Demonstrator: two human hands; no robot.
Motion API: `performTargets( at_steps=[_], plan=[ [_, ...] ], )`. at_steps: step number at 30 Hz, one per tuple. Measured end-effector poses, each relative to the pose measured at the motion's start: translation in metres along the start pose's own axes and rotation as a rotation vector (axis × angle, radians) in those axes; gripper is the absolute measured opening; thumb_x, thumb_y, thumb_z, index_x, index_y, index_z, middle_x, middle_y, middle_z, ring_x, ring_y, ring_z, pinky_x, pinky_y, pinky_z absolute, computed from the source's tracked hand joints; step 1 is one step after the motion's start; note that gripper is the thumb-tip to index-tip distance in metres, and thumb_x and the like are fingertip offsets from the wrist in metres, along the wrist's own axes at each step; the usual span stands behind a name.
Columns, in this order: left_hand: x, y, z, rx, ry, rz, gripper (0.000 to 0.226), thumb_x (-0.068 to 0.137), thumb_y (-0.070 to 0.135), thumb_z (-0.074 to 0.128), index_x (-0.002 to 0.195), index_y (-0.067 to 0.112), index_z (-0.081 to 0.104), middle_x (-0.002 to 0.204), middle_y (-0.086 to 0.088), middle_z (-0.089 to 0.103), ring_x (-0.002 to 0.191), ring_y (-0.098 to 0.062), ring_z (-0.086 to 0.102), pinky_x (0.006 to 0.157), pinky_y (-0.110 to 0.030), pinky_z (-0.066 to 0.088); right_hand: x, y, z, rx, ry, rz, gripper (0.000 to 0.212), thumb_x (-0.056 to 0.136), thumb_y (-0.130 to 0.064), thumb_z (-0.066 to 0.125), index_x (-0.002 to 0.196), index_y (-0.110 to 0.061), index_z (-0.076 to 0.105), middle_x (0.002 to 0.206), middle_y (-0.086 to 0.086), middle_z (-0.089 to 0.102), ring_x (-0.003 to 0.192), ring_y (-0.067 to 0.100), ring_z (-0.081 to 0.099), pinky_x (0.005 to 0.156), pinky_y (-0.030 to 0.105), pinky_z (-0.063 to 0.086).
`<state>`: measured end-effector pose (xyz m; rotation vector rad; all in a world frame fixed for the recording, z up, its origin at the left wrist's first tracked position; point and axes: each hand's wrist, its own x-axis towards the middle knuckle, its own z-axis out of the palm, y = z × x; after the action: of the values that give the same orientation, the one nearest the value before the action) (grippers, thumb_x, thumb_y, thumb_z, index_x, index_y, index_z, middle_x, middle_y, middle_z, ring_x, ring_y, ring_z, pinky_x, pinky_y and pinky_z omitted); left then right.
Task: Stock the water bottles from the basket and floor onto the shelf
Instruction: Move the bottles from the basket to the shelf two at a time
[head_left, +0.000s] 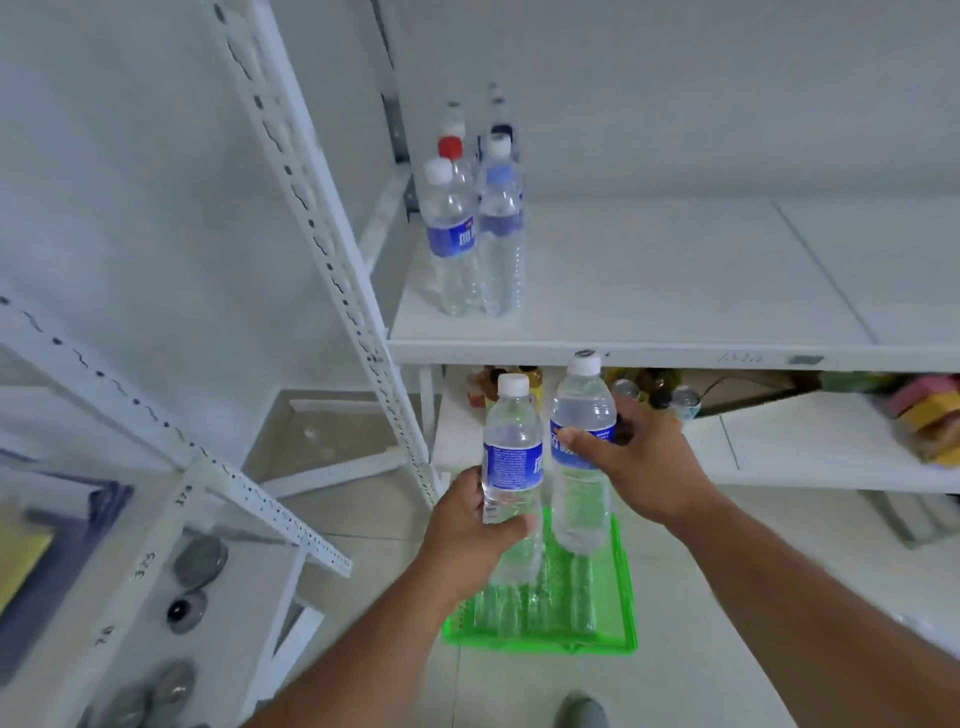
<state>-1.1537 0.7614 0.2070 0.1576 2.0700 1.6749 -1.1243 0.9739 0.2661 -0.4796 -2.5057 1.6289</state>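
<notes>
A: Starting at the left, what is the person carrying?

B: The left hand (475, 525) is gripping the smaller bottle (511, 447) low on its body, fingers curled round it, cap pointing up. Just beside it, the right hand (641, 462) is wrapping round the taller bottle (582, 452) at its blue label, also upright. The two bottles are almost touching.

A: And where is the shelf sitting relative to them?

B: The shelf (675, 291) is lying above and ahead of both hands; its front edge is running across the view just over the taller bottle's cap. The stocked bottles (472, 228) are standing upright in a cluster at the shelf's left rear, so the free board is stretching to the right of them.

A: Which hand is looking nearer?

B: The right one, probably; its bottle's cap is already reaching the shelf edge, while the left one is riding lower. Both long axes are staying vertical, so a lift up and forward seems to be what is needed.

A: Anything left below?

B: The green basket (626, 597) is sitting on the floor under the hands, with more bottles lying in it.
</notes>
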Motion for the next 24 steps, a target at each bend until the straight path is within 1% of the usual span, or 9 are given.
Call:
performTargets(
  at_steps=[2, 5, 9, 11, 13, 16, 20, 22, 24],
  plan=[
    [-0.023, 0.024, -0.006, 0.012, -0.012, 0.055, 0.049, 0.072, 0.004, 0.081, 0.113, 0.023, 0.062, 0.102, 0.007, 0.076, 0.096, -0.011, 0.072, 0.078, -0.021, 0.055, -0.022, -0.029, -0.013, -0.005, 0.032, -0.027, 0.029, 0.077, -0.044, 0.081, 0.101, -0.03, 0.072, 0.089, -0.014, 0.076, 0.082, 0.005, 0.071, 0.077, 0.03, 0.055],
    [-0.053, 0.054, -0.013, 0.026, -0.01, 0.127, 0.052, 0.071, 0.006, 0.083, 0.114, 0.024, 0.061, 0.102, 0.011, 0.076, 0.095, -0.009, 0.072, 0.072, -0.016, 0.053, -0.053, -0.065, -0.031, -0.016, 0.078, -0.081, 0.028, 0.077, -0.044, 0.08, 0.099, -0.028, 0.074, 0.088, -0.013, 0.076, 0.082, 0.006, 0.071, 0.077, 0.03, 0.056],
    [-0.084, 0.084, -0.012, 0.041, -0.001, 0.197, 0.053, 0.07, 0.006, 0.084, 0.113, 0.028, 0.062, 0.102, 0.015, 0.075, 0.094, -0.005, 0.071, 0.076, -0.019, 0.052, -0.085, -0.101, -0.053, -0.028, 0.118, -0.134, 0.032, 0.077, -0.049, 0.079, 0.1, -0.028, 0.073, 0.088, -0.013, 0.076, 0.08, 0.004, 0.07, 0.072, 0.024, 0.053],
    [-0.097, 0.097, -0.008, 0.036, 0.005, 0.233, 0.054, 0.07, 0.003, 0.084, 0.112, 0.028, 0.062, 0.099, 0.018, 0.075, 0.089, -0.001, 0.071, 0.07, -0.013, 0.052, -0.095, -0.112, -0.063, -0.011, 0.131, -0.157, 0.031, 0.077, -0.049, 0.079, 0.1, -0.029, 0.072, 0.087, -0.013, 0.076, 0.079, 0.004, 0.07, 0.072, 0.025, 0.054],
    [-0.106, 0.108, -0.001, 0.028, 0.02, 0.261, 0.055, 0.07, -0.001, 0.083, 0.112, 0.026, 0.062, 0.098, 0.019, 0.075, 0.087, 0.0, 0.071, 0.066, -0.009, 0.05, -0.103, -0.12, -0.073, -0.006, 0.145, -0.18, 0.032, 0.077, -0.05, 0.078, 0.101, -0.03, 0.072, 0.087, -0.013, 0.075, 0.078, 0.004, 0.07, 0.069, 0.024, 0.053],
    [-0.114, 0.125, 0.012, 0.034, 0.028, 0.294, 0.054, 0.072, 0.003, 0.083, 0.112, 0.031, 0.06, 0.1, 0.022, 0.074, 0.089, 0.003, 0.069, 0.068, -0.006, 0.048, -0.108, -0.125, -0.091, -0.018, 0.155, -0.207, 0.035, 0.076, -0.056, 0.076, 0.102, -0.033, 0.07, 0.088, -0.015, 0.075, 0.079, 0.004, 0.07, 0.071, 0.025, 0.057],
    [-0.113, 0.142, 0.032, 0.04, 0.063, 0.298, 0.05, 0.072, 0.009, 0.084, 0.109, 0.033, 0.061, 0.102, 0.019, 0.074, 0.089, 0.006, 0.068, 0.068, -0.008, 0.049, -0.107, -0.124, -0.117, -0.022, 0.152, -0.23, 0.028, 0.077, -0.059, 0.072, 0.098, -0.042, 0.064, 0.09, -0.019, 0.072, 0.081, 0.002, 0.069, 0.069, 0.022, 0.055],
    [-0.111, 0.152, 0.048, 0.055, 0.077, 0.299, 0.049, 0.072, 0.012, 0.085, 0.106, 0.037, 0.06, 0.097, 0.029, 0.071, 0.086, 0.015, 0.064, 0.063, -0.003, 0.047, -0.104, -0.12, -0.134, -0.001, 0.147, -0.244, 0.03, 0.078, -0.057, 0.073, 0.102, -0.04, 0.065, 0.091, -0.017, 0.072, 0.082, 0.003, 0.069, 0.07, 0.022, 0.056],
    [-0.105, 0.16, 0.063, 0.073, 0.099, 0.296, 0.05, 0.07, 0.015, 0.086, 0.106, 0.038, 0.06, 0.097, 0.024, 0.072, 0.087, 0.012, 0.065, 0.064, -0.005, 0.048, -0.097, -0.113, -0.152, 0.015, 0.142, -0.249, 0.034, 0.079, -0.055, 0.074, 0.107, -0.037, 0.066, 0.093, -0.015, 0.073, 0.083, 0.004, 0.07, 0.073, 0.025, 0.058]
  ],
)
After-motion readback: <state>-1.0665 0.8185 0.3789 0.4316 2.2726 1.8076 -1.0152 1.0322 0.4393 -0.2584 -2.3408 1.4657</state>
